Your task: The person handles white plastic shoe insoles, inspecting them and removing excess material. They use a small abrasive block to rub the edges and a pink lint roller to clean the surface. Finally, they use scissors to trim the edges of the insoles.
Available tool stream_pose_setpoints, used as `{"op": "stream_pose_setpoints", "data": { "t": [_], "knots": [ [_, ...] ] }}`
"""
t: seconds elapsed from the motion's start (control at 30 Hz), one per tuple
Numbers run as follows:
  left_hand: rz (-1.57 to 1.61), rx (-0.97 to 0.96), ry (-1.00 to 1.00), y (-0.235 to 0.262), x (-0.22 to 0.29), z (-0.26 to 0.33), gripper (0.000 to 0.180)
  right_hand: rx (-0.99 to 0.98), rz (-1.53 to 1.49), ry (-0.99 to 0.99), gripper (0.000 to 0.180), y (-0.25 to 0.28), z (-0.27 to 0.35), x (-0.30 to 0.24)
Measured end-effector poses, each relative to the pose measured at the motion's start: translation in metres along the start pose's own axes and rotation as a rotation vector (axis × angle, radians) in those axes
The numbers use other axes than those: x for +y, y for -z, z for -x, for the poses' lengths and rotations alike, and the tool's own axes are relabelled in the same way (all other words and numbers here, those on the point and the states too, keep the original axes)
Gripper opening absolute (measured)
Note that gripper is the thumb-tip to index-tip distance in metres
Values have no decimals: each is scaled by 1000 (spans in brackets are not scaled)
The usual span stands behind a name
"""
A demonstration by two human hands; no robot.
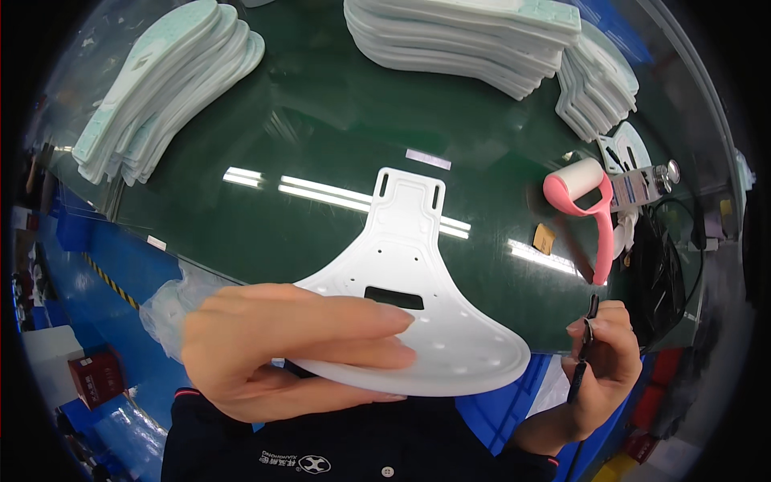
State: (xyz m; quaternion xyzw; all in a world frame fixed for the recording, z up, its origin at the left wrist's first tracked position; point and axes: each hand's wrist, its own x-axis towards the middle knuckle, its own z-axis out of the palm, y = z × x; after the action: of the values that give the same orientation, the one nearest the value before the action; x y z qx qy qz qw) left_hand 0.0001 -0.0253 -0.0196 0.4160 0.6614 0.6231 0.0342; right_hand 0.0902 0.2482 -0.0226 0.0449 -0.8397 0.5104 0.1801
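My left hand grips the lower left edge of a white fan-shaped plastic panel, its fingers lying over the panel's face and the thumb below the rim. The panel has a narrow slotted neck pointing away from me, a dark rectangular opening and several small holes. Its wide curved edge is close to my body, over the near edge of the green table. To the right of the panel and apart from it, my right hand pinches a slim black tool; its exact kind is unclear.
Stacked white panels with pale green faces stand at the far left, far middle and far right. On the right lie a pink-handled lint roller, a small tan piece, a clear bottle and a black bag.
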Motion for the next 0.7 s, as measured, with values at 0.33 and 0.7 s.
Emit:
{"op": "stream_pose_setpoints", "data": {
  "t": [0.33,0.7],
  "knots": [
    [5,-91,-132,7,1,-9,49,129,-9,-140,38,1,-5,7],
    [-49,-79,-75,8,6,-7,25,-42,6,79,37,9,-6,17]
  ]
}}
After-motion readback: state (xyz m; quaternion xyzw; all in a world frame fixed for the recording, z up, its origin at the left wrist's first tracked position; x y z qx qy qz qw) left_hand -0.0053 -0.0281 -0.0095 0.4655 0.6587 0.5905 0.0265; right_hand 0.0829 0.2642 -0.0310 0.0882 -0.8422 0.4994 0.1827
